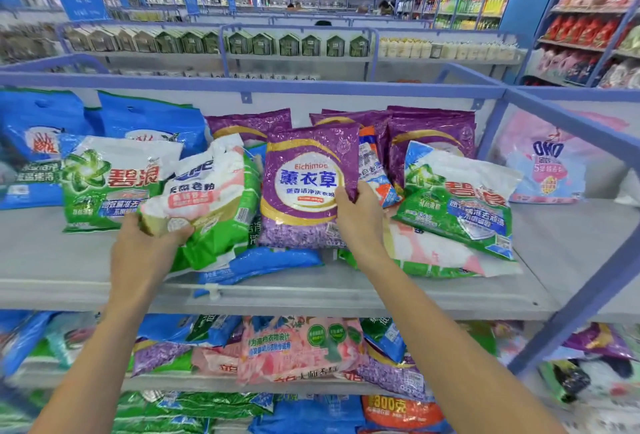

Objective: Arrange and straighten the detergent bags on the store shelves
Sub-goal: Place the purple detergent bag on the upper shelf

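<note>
A jumble of detergent bags covers the grey top shelf (52, 260). My right hand (360, 215) grips the right edge of an upright purple lavender bag (304, 184) in the middle of the pile. My left hand (145, 250) holds the lower end of a white-and-pink bag (204, 187), which lies tilted over a green bag (214, 243). More purple bags (429, 135) stand behind at the right. Green-and-white bags lie at the left (110, 184) and slanted at the right (460, 198). Blue bags (38, 142) lean at the back left.
A blue bag (263, 264) sticks out over the shelf's front edge. A blue metal frame (568, 125) separates a pink bag (547, 163) on the right. The lower shelf (301, 350) holds several mixed bags. Further aisles stand behind.
</note>
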A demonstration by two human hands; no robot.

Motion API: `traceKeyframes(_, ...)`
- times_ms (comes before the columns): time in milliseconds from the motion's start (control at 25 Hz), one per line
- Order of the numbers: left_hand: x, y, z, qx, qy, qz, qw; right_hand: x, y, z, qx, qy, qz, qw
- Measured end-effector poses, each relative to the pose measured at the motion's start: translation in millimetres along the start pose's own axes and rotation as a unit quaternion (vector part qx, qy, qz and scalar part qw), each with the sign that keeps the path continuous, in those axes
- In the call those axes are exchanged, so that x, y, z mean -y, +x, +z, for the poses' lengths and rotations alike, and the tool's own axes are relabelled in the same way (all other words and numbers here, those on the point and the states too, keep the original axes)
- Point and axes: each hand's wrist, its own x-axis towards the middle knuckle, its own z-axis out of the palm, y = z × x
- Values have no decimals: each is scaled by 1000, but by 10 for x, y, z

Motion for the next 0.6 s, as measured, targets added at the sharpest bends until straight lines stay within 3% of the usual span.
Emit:
traceKeyframes(240, -191, -236, 152, -5, 164, 75, 984, -43, 11, 56, -13, -15, -7, 1000)
traceKeyframes(600, -373, -636, 477, 147, 132, 177, 964, -31, -48, 137, 10, 52, -14, 999)
